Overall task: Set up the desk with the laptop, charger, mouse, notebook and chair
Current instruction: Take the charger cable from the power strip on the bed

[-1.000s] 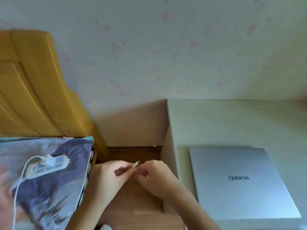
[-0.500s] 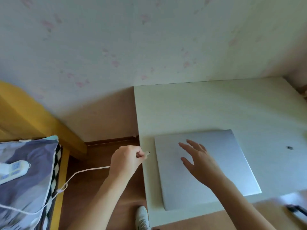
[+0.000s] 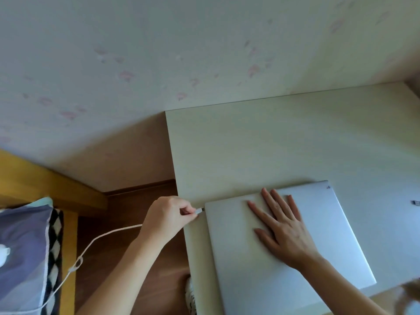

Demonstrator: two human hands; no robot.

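A closed silver laptop (image 3: 329, 228) lies on the pale desk (image 3: 261, 144), near its front left corner. My right hand (image 3: 280, 226) rests flat on the lid with fingers spread. My left hand (image 3: 169, 215) pinches the plug of the white charger cable (image 3: 106, 235) right at the laptop's far left corner; the plug tip touches the laptop's left edge. The cable runs left and down from my hand, with a knot in it, toward the bed. The mouse, notebook and chair are out of view.
A bed with a yellow wooden frame (image 3: 45, 189) and a grey-purple pillow (image 3: 22, 251) stands at left. Brown wood floor (image 3: 136, 201) lies between bed and desk. A small dark object (image 3: 416, 202) sits on the desk at the right edge. A shoe (image 3: 189, 294) shows by the desk's front.
The view swung right onto the desk. My hands parted; the right one came down flat on the laptop lid, and the left one carried the cable plug to the laptop's left edge.
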